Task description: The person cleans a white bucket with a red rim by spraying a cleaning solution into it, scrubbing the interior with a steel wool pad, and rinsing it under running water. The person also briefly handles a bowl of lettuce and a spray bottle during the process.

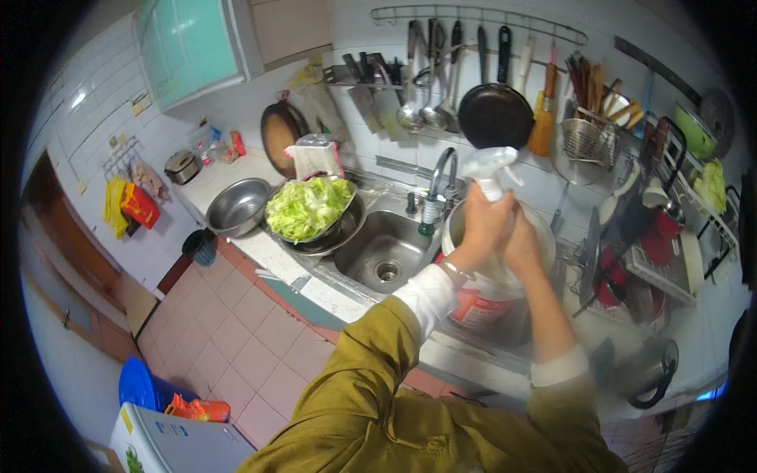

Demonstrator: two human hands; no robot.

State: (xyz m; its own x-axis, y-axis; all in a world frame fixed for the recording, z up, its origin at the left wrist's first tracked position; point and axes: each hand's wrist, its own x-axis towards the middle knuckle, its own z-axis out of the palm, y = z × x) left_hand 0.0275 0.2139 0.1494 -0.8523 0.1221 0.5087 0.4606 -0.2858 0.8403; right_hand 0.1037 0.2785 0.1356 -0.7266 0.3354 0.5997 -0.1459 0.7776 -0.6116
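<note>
My left hand [486, 220] is closed around the neck of a white spray bottle [490, 171], just below its trigger head. My right hand [523, 239] presses close against it on the right, also about the bottle, whose lower part my hands hide. Both hands are over a large white plastic bucket [539, 227] with a red label, beside the steel sink [384, 251]. A curved faucet [436, 186] with a green tip stands left of the bucket. Cut lettuce [307, 207] fills a container resting in a metal basin left of the sink.
An empty steel bowl [238, 207] sits left of the lettuce. Knives, ladles and a black frying pan [495, 115] hang on the tiled wall. A dish rack [662, 266] with utensils stands right of the bucket, and a metal pot [647, 366] is near the lower right.
</note>
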